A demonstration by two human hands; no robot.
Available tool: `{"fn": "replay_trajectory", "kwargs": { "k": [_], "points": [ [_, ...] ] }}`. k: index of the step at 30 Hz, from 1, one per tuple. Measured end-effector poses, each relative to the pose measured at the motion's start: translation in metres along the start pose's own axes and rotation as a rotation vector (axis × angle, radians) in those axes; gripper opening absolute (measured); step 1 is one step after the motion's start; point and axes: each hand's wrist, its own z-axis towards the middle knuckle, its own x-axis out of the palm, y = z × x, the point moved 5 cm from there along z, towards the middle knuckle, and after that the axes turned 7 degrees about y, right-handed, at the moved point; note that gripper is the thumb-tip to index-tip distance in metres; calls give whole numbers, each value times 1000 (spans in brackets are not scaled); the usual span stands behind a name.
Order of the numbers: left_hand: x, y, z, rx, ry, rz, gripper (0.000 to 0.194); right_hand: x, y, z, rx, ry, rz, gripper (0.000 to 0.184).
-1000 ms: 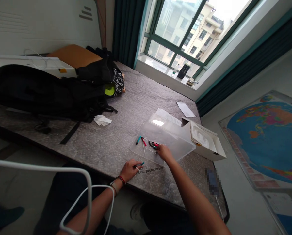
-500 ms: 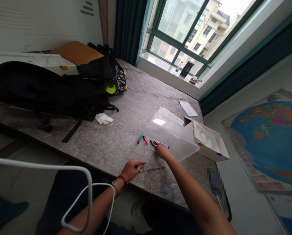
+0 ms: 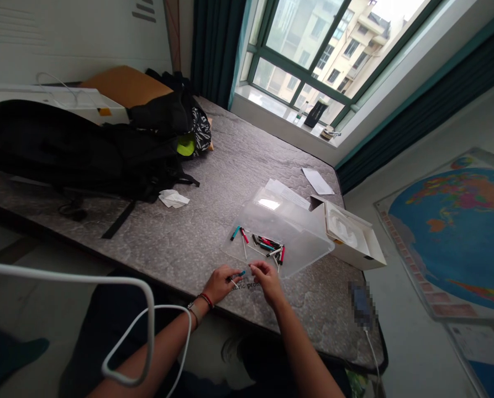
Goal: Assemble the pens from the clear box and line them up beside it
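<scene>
My left hand [image 3: 221, 284] is closed on a small teal-and-black pen-like piece [image 3: 241, 273] near the mattress's front edge; a thin white stick [image 3: 234, 283] shows below its fingers. Just to its right, my right hand [image 3: 267, 281] has thumb and fingertips pinched together. Whatever it holds is too small to name. Beyond both hands, several short black, red, teal and white pen-like pieces [image 3: 267, 243] lie in a loose pile on a clear plastic sheet or folder [image 3: 300, 237]. To the left of the pile are a teal piece [image 3: 235, 232], a red one [image 3: 245, 236] and a thin white stick [image 3: 244, 248].
An opened white box [image 3: 355, 237] stands right of the plastic. Papers [image 3: 318, 181] lie behind it. A black bag [image 3: 85, 155] and crumpled tissue [image 3: 174, 198] are at left. A white bar [image 3: 64, 275] crosses the lower left foreground. A blurred phone-like item [image 3: 362, 305] is at right.
My right hand has left the pile of pen-like pieces and come down beside my left hand, uncovering the pile. My left hand stays nearly in place with its teal-and-black piece.
</scene>
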Motion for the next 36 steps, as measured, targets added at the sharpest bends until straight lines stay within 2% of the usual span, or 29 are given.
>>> {"fn": "replay_trajectory", "kwargs": {
  "k": [3,6,16,20,22,24,25,27,29,31,33,36],
  "points": [
    [0,-1,0,1,-3,6,23,22,-8,-13,6,15,200,26],
    [-1,-3,0,-5,3,17,25,28,-13,-14,39,-21,283,27],
    [-5,-12,1,4,30,53,22,35,-17,-15,39,0,285,31],
    [-3,-9,1,11,16,42,21,20,-16,-11,30,-2,270,41],
    [-1,-7,0,12,11,30,22,-2,-13,0,28,-74,175,44],
    [0,-5,0,9,11,23,23,-31,-6,14,33,-216,-23,43],
    [0,-5,0,6,11,23,23,-44,-1,22,39,-266,-167,39],
    [0,-6,0,5,9,28,24,-59,10,39,43,-251,-529,25],
    [-1,-8,0,6,3,37,25,-61,17,55,66,-148,-857,15],
    [-2,-10,0,6,-4,48,25,-57,20,68,105,-33,-1081,16],
    [-3,-11,0,8,-11,56,24,-50,23,78,125,30,-1201,18],
    [-3,-13,0,16,-20,68,23,-44,29,91,117,22,-1272,20]
  ]
}}
